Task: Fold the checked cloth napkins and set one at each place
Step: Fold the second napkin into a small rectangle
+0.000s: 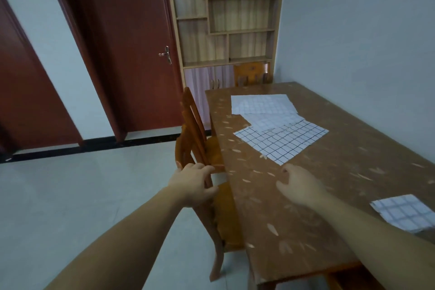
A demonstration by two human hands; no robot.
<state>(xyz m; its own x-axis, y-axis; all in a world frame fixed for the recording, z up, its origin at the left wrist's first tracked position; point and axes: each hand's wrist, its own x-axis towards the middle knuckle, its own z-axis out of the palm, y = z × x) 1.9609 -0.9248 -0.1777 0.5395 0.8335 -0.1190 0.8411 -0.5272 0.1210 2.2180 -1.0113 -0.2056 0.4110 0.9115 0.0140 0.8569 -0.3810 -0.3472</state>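
White napkins checked in dark lines lie on a brown table (pixel 329 183) strewn with pale leaf motifs.

The nearest napkin (pixel 282 141) carries a bold black grid, while the middle napkin (pixel 273 120), far napkin (pixel 261 103) and folded napkin (pixel 404 212) show fainter blue-grey checks. The near chair (pixel 227 214) and far chair (pixel 193 129) are orange-brown wood. The door (pixel 131 49) is dark red, the shelf unit (pixel 226 7) pale striped wood-grain with pinkish cupboard doors (pixel 204 77), the skirting (pixel 70 148) black, and the floor (pixel 94 183) light grey.
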